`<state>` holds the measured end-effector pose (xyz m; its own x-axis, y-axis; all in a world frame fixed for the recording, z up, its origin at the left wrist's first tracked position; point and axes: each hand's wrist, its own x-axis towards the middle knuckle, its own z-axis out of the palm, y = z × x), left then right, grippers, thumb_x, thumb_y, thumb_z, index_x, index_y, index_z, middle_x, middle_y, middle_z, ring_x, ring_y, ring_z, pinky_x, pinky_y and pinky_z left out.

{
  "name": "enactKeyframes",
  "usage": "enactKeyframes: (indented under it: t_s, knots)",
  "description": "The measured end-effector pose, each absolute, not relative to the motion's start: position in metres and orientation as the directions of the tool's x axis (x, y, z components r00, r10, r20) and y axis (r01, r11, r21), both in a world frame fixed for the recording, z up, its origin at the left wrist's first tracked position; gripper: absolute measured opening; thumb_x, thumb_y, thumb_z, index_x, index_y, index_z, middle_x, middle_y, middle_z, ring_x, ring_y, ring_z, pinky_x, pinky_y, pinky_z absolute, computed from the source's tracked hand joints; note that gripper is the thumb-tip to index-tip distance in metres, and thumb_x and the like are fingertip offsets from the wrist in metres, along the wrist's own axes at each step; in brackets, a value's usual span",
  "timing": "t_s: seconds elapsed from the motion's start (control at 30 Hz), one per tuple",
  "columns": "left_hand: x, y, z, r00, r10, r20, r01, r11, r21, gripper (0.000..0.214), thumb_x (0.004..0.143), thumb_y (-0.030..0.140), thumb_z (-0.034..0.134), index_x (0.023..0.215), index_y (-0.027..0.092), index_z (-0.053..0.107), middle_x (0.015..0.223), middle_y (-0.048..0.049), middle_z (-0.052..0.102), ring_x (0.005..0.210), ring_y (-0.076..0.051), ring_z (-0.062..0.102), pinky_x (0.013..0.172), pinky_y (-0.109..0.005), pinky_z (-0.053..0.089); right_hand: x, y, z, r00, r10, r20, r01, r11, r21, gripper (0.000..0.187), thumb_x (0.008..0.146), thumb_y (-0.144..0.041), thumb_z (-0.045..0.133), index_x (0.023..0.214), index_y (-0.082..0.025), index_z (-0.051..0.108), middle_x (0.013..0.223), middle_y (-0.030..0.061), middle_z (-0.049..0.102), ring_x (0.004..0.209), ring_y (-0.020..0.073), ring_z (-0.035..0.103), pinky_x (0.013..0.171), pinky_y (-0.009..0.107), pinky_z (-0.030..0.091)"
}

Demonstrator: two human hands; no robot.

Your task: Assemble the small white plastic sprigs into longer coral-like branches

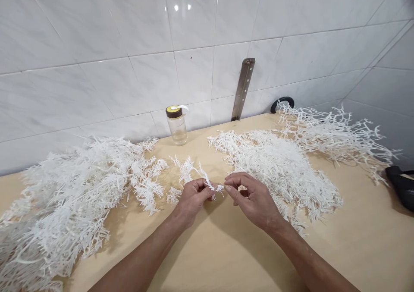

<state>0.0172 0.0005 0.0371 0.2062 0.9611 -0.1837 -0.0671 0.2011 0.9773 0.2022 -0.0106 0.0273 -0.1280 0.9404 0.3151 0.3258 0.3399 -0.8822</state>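
Observation:
Over the middle of the table, my left hand (192, 199) pinches a small white plastic branch sprig (209, 185) between thumb and fingers. Thin forked twigs stick out above and to the right of that grip. Close on the right, my right hand (250, 197) has its thumb and index finger closed together at the sprig's tip; whatever lies between them is too small to make out. Just behind my left hand are a few loose white sprigs (184, 169). A heap of white branch pieces (281, 167) spreads behind and beside my right hand.
A big pile of white feathery sprigs (80, 184) covers the table's left side. Barer white branches (336, 130) lie at the back right, near a black ring-shaped thing (283, 103). A lidded clear jar (177, 130) and a metal strip (242, 89) stand by the tiled wall.

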Motion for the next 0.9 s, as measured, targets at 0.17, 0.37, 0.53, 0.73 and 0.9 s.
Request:
enactKeyframes:
  t_s: [0.17,0.37,0.53,0.73,0.9]
  knots:
    - [0.0172,0.0009,0.0342,0.218,0.959,-0.180,-0.079,0.201,0.976,0.020,0.072,0.034,0.072,0.074,0.014,0.067,0.067,-0.0024,0.059,0.064,-0.014,0.051,0.064,-0.026,0.038,0.1990,-0.0110,0.0245,-0.170,0.895,0.411,0.419,0.443,-0.793,0.014,0.092,-0.031,0.059,0.093,-0.020,0.068,0.099,0.0087,0.065,0.066,0.0138,0.060,0.052,0.027,0.056]
    - [0.0164,0.0015,0.0332,0.262,0.944,-0.200,-0.071,0.225,0.972,0.018,0.072,0.033,0.071,0.076,0.015,0.067,0.067,-0.0018,0.059,0.063,-0.013,0.051,0.062,-0.025,0.038,0.1982,-0.0116,0.0242,-0.194,0.867,0.460,0.466,0.494,-0.734,0.014,0.094,-0.028,0.054,0.092,-0.021,0.066,0.097,0.0082,0.065,0.063,0.0129,0.060,0.049,0.025,0.054]
    - [0.0168,0.0016,0.0333,0.285,0.940,-0.185,-0.062,0.211,0.976,0.031,0.075,0.045,0.072,0.069,0.015,0.065,0.063,-0.0021,0.056,0.061,-0.013,0.049,0.061,-0.026,0.038,0.1976,-0.0120,0.0247,-0.200,0.863,0.464,0.462,0.501,-0.732,0.014,0.094,-0.027,0.052,0.091,-0.021,0.065,0.097,0.0085,0.065,0.069,0.0152,0.063,0.052,0.026,0.055]
    - [0.0192,0.0003,0.0354,0.240,0.953,-0.186,-0.030,0.199,0.980,0.023,0.074,0.036,0.070,0.067,0.015,0.063,0.060,-0.0004,0.055,0.059,-0.012,0.047,0.059,-0.026,0.035,0.1961,-0.0119,0.0246,-0.186,0.866,0.465,0.487,0.492,-0.721,0.012,0.094,-0.024,0.053,0.089,-0.021,0.064,0.097,0.0077,0.065,0.063,0.0125,0.058,0.049,0.025,0.053]
    - [0.0205,-0.0012,0.0364,0.188,0.967,-0.173,0.019,0.173,0.985,0.014,0.073,0.028,0.066,0.070,0.015,0.063,0.061,0.0000,0.056,0.061,-0.013,0.050,0.060,-0.026,0.037,0.1961,-0.0124,0.0242,-0.160,0.867,0.471,0.506,0.482,-0.715,0.009,0.092,-0.023,0.054,0.092,-0.021,0.063,0.096,0.0072,0.065,0.063,0.0128,0.058,0.050,0.025,0.051]
